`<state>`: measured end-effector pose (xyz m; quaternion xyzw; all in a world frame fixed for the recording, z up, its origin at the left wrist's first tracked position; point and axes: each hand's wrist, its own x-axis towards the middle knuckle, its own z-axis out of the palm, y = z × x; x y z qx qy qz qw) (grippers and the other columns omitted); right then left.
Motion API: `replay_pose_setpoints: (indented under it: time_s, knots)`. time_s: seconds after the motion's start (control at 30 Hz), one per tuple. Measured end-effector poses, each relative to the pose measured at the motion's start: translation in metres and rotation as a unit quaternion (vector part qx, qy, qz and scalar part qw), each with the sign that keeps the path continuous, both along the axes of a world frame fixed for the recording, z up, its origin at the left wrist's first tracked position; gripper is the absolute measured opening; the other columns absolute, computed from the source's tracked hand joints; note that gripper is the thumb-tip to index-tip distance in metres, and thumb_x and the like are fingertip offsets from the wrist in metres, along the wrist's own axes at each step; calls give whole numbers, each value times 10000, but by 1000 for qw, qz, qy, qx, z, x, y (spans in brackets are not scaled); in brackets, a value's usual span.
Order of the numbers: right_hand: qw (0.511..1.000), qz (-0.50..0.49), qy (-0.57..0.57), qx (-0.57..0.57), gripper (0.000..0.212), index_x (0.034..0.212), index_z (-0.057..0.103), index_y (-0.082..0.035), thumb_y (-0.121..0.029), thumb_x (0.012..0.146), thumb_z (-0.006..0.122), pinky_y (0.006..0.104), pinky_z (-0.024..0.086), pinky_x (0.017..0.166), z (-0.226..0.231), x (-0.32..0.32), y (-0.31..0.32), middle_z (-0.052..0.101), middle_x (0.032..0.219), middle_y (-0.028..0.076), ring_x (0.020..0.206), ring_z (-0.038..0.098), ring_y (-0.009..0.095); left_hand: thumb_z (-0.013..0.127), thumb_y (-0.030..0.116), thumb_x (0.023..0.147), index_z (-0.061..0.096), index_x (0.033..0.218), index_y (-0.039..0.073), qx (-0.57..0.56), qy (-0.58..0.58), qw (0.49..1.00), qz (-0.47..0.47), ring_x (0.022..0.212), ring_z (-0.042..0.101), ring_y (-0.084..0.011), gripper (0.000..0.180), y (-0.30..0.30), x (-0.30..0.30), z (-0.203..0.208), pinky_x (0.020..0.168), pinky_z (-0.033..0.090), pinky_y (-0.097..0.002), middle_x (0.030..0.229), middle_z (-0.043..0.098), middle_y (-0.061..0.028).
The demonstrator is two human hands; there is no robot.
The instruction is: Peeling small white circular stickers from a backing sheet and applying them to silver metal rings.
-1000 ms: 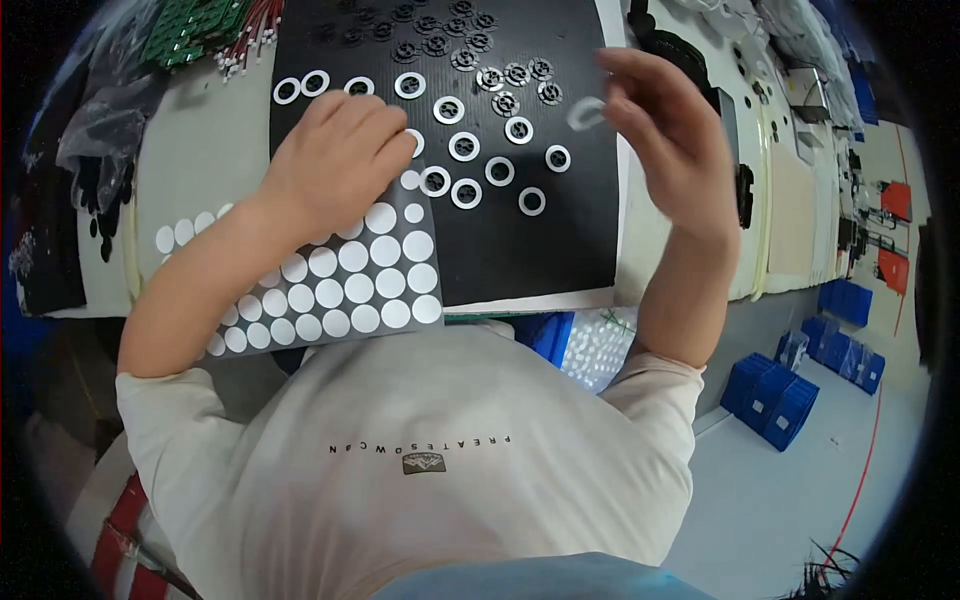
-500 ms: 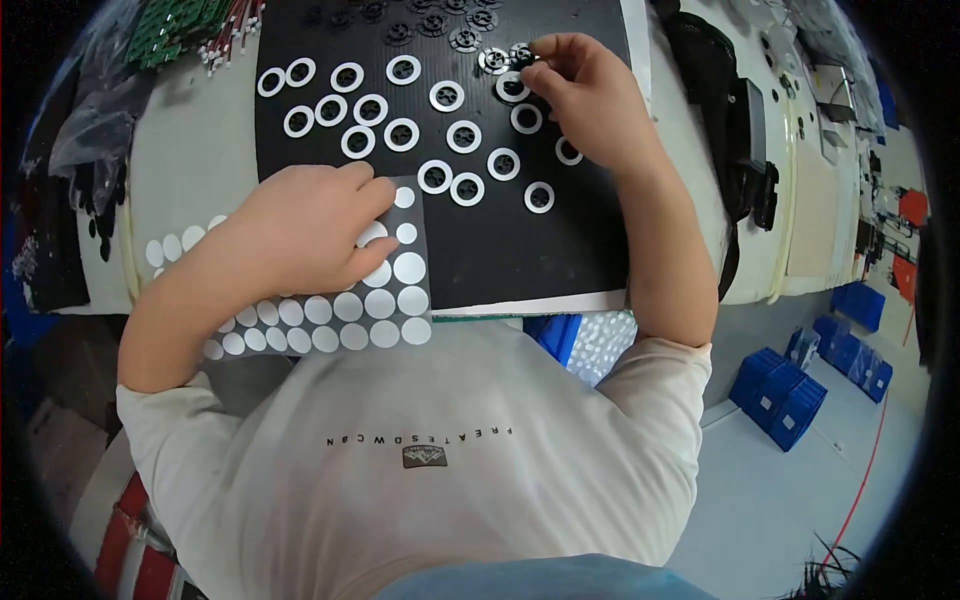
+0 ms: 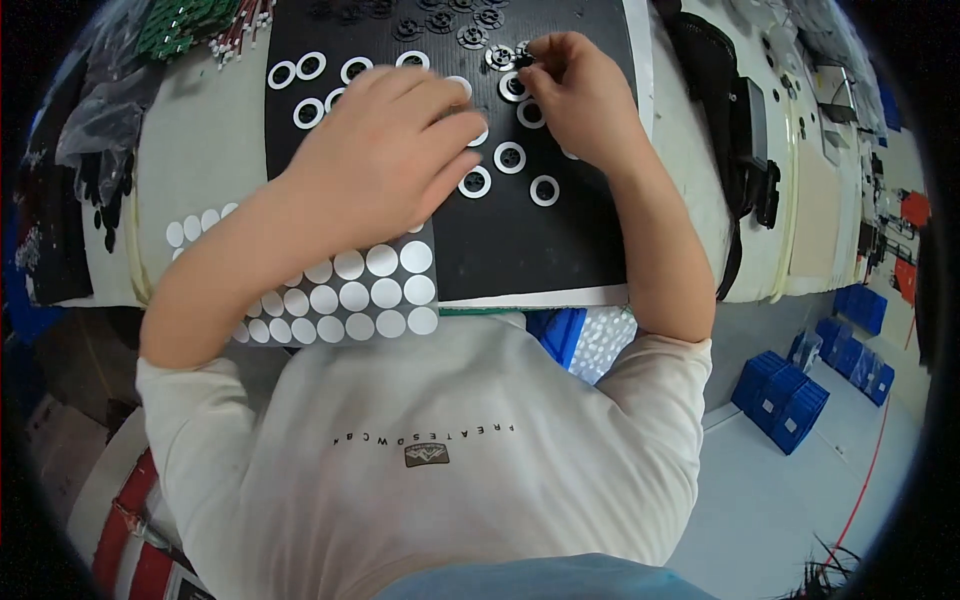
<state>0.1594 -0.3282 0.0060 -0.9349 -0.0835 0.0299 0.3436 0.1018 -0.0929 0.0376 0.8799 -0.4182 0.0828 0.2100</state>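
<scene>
Though blurred, left fingers (image 3: 455, 130) spread; right fingers (image 3: 553, 46) narrow at black disc (image 3: 522, 52), grip unclear

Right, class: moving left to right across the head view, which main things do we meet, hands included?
Green boards → red and white wires → left hand → right hand → large blue bins on the floor.
</scene>
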Motion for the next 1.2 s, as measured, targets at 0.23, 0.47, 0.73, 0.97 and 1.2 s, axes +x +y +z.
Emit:
replay_pose_setpoints:
  time_s: [0.23,0.47,0.73,0.97,1.2]
  knots:
    - [992,38,21,118,258,1206,608,20,-79,980,684,252,553,774,-1,-7,1,704,1013,58,882,666,102,761,305,861,703,1144,105,-25,-94,995,28,1202,589,-262,351,-16,17,-31,1052,426,-446,1194,666,-59]
    - [992,27,34,117,308,1240,596,36,-99,982,695,256,556,775,-2,-2,1,706,1013,60,878,667,107,774,312,857,710,1146,104,-18,-90,995,39,1209,586,-260,362,-11,19,-38,1058,421,-449,1204,678,-51]
    - [996,40,-14,78,289,1152,657,31,-138,922,706,412,579,850,-9,1,-1,747,1026,219,952,742,352,783,336,851,713,1146,107,-18,-105,994,34,1214,576,-244,380,-17,21,-47,1068,409,-455,1195,683,-35]
    - [994,49,10,98,262,1143,665,15,-134,930,699,392,580,848,-2,2,-11,747,1033,210,950,742,344,765,369,866,721,1086,114,-9,-116,992,40,1189,579,-228,340,-23,22,-43,1060,406,-450,1155,686,-21]
    - [996,54,-70,18,244,1127,699,-1,-84,898,700,397,564,775,16,-6,-2,727,927,170,833,706,316,731,351,900,734,1056,111,-16,-117,992,48,1193,587,-230,287,-21,24,-46,1055,406,-448,1148,697,-24]
